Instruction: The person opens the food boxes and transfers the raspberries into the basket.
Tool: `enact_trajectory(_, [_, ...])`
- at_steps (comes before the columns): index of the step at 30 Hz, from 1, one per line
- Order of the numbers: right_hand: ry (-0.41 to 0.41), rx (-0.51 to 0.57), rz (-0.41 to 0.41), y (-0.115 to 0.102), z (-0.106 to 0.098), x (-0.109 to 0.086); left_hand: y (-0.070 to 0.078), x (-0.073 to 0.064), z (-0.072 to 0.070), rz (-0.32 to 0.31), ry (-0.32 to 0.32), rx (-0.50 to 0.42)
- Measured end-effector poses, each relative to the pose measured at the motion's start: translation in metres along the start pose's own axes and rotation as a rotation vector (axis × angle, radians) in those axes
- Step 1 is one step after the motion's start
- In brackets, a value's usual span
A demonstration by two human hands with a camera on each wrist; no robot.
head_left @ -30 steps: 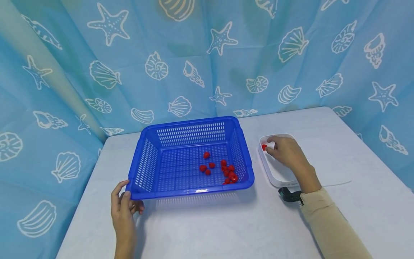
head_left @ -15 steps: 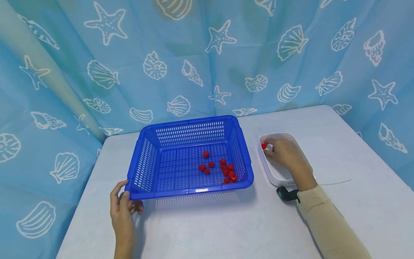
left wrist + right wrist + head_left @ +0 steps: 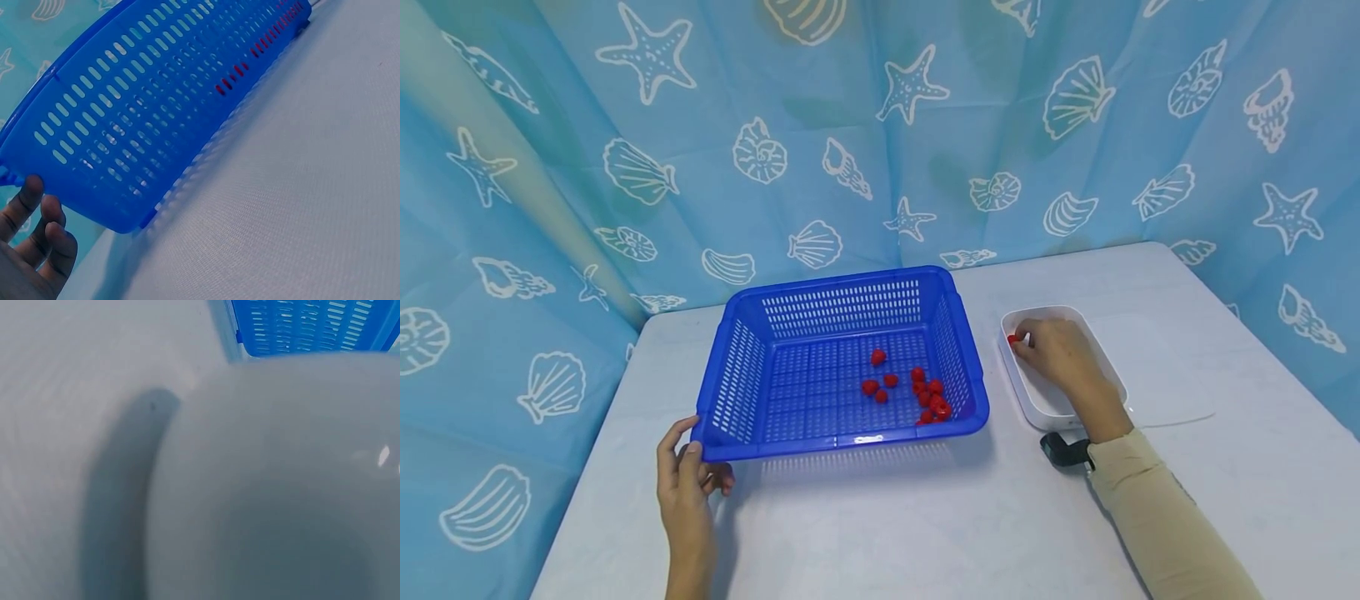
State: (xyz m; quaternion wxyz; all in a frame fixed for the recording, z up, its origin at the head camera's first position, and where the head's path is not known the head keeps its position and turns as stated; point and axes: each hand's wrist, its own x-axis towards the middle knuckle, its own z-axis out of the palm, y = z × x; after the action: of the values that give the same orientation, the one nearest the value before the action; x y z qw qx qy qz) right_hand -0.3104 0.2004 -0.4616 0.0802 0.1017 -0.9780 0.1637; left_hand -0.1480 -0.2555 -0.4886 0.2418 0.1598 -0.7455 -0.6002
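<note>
Fingers of the right hand (image 3: 1060,354) reach into the white rounded plastic tray (image 3: 1028,402), tips bunched on a small red berry-like piece (image 3: 1012,338) at the tray's far left corner. Pinch looks closed on it, though the berry is half hidden by the fingertips. Compared with half a second ago, more of the red is covered and the hand sits slightly closer over it; a second ago the berry lay clear beside the fingers. Judgement: the grasp is just being made, piece not yet lifted.

Left hand (image 3: 687,479) grips the near left corner of the blue perforated plastic basket (image 3: 741,379), thumb over the rim, fingers curled beneath; position unchanged. Left wrist view shows those fingers (image 3: 37,222) bent beside the basket wall.

Loose cluster of red pieces (image 3: 917,392) lies on the basket floor, toward its right near side.

Black wrist strap (image 3: 1063,451) on the right forearm. Pale grey table (image 3: 925,525). Blue curtain with white shells and starfish (image 3: 850,150) behind.

No brands, labels or legible writing anywhere.
</note>
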Motion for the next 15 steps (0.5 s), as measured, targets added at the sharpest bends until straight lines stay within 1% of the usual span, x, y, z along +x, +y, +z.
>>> enact_trajectory(2, [0.006, 0.001, -0.002, 0.0, -0.001, 0.0, 0.002, -0.001, 0.0, 0.001, -0.004, 0.0])
enact_trajectory(6, [-0.001, 0.031, 0.023, 0.0, -0.006, -0.002, 0.004, -0.001, 0.0, 0.008, -0.012, -0.006])
enact_trajectory(15, [-0.029, 0.101, 0.072, -0.006, -0.023, -0.01, -0.007, 0.003, 0.0, 0.005, 0.011, 0.005])
